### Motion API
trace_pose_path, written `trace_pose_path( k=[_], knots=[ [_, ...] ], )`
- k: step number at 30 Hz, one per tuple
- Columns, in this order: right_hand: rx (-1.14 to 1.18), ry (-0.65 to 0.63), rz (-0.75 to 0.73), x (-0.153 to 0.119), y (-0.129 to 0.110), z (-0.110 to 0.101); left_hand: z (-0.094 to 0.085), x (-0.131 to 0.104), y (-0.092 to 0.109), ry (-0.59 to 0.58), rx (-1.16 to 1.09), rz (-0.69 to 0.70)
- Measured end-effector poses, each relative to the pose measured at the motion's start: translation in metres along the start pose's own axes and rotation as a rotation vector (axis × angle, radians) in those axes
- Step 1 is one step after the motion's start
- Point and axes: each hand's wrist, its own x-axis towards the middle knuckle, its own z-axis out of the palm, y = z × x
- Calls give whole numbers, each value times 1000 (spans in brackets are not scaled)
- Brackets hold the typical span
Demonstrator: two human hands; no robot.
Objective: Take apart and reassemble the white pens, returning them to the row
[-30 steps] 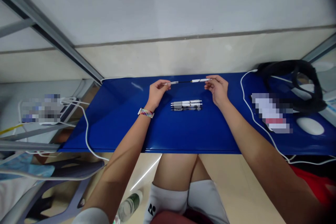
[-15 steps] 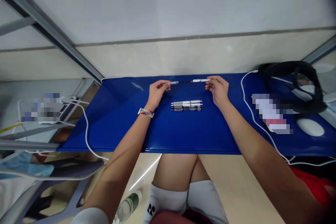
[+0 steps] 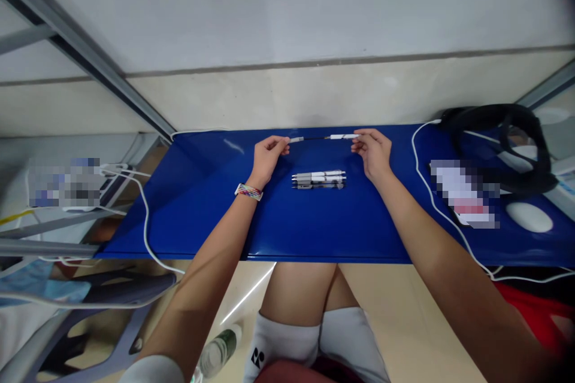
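A pen pulled apart lengthwise is held over the far part of the blue table. My left hand pinches the grey-and-white front piece, and my right hand pinches the white barrel. A thin dark refill spans the gap between the two pieces. Nearer to me, between my wrists, a small row of assembled white-and-grey pens lies flat on the table. A coloured band sits on my left wrist.
A white cable loops over the table's right side beside a black strap bundle and a white oval object. Another white cable hangs off the left edge. A plastic bottle stands on the floor by my knees.
The two pen pieces have closed together slightly, with the left hand edging right. Otherwise both hands stay in place.
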Motion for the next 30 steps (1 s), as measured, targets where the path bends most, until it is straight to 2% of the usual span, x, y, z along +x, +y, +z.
trace_pose_path(
  k=[22, 25, 30],
  knots=[
    [-51, -20, -12, -4, -4, 2, 2, -1, 2, -19, 89, -8],
    [-64, -81, -42, -10, -7, 7, 4, -5, 5, -53, 115, 7],
    [-114, -264, -102, -30, -12, 21, 8, -12, 12, -140, 210, 79]
  ],
)
